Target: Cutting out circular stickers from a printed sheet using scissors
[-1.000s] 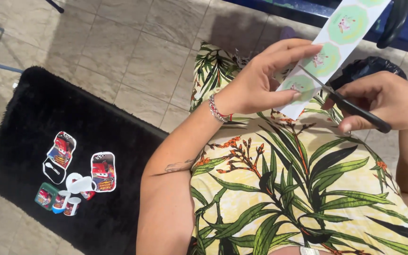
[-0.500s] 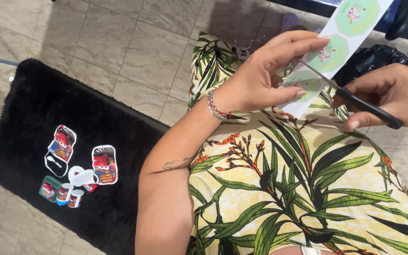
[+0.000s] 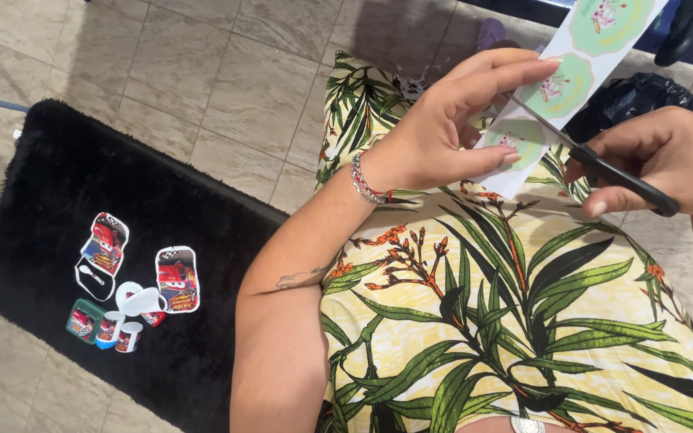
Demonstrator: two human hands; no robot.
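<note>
Two hands: our left hand [image 3: 443, 128] fingers pinch the sticker strip [image 3: 559, 88]; right hand [image 3: 667, 160] fingers grip black scissors [image 3: 603, 164].
Rug [image 3: 42, 184], lower left: small cups [image 3: 114, 329] among paper cutouts [image 3: 176, 278]; contents unclear.

I see a smooth paper strip [image 3: 569, 84] with printed green rounds and scissors [image 3: 603, 168] with matt black handles. The black rug [image 3: 58, 184] looks shaggy, the floor tiles [image 3: 226, 72] matt stone.

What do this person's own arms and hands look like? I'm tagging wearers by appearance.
Both arms are bare, with no sleeves or gloves. The left hand has pale, longish fingernails; a beaded bracelet of silver and red circles its wrist, and a small dark tattoo marks the forearm. The right hand shows no jewellery.
</note>
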